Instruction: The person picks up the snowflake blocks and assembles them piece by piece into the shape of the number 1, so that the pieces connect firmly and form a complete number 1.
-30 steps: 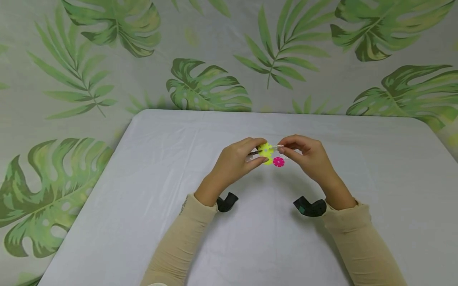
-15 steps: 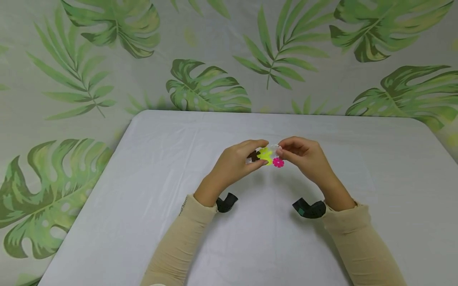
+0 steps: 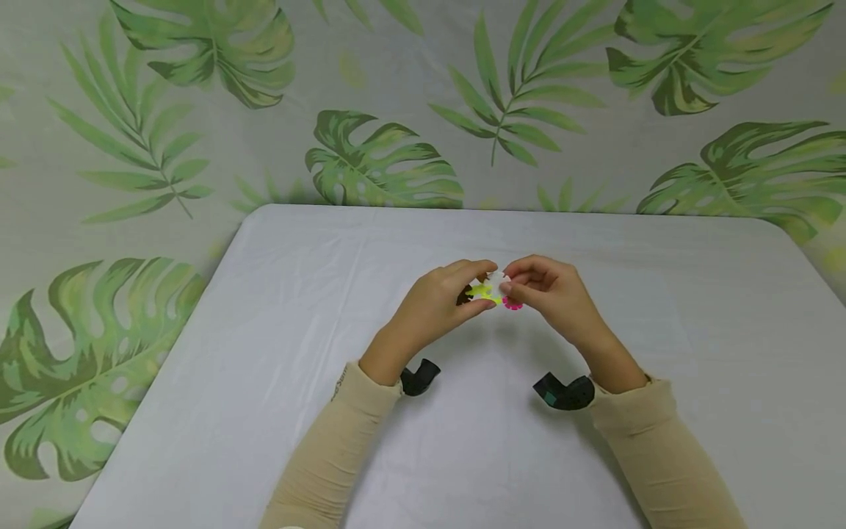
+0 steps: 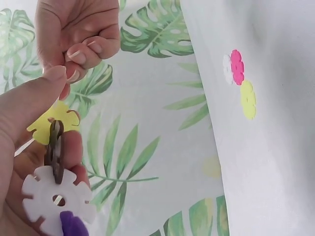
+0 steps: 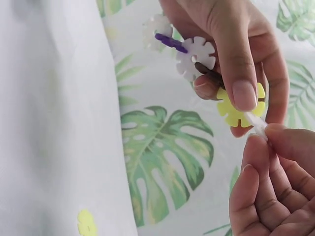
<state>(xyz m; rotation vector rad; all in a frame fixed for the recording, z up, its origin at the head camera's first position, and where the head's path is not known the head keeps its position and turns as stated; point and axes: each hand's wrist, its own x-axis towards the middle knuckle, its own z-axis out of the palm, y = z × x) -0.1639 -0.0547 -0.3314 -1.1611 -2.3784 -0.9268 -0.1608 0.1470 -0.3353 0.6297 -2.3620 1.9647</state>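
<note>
My left hand [image 3: 432, 305] grips a chain of interlocking snowflake discs between thumb and fingers. In the right wrist view, its yellow disc [image 5: 230, 112] is under the thumb, joined to a brown disc [image 5: 210, 73]. Beyond that come a white disc [image 5: 189, 59], a purple disc [image 5: 171, 43] and another white disc [image 5: 153, 32]. My right hand [image 3: 555, 297] pinches a further white disc [image 5: 255, 123], seen nearly edge-on, against the yellow disc's rim. Whether its slot is engaged there I cannot tell. Fingertips hide part of both.
Loose discs lie on the white-covered table [image 3: 489, 441]: a pink disc [image 4: 237, 67], a white disc [image 4: 227, 69] and a yellow disc [image 4: 248, 101]. Leaf-patterned cloth [image 3: 383, 162] covers the area behind the table.
My right hand has shifted slightly left, closer to my left hand. The held discs have turned, and the white disc now shows more of its face in the head view.
</note>
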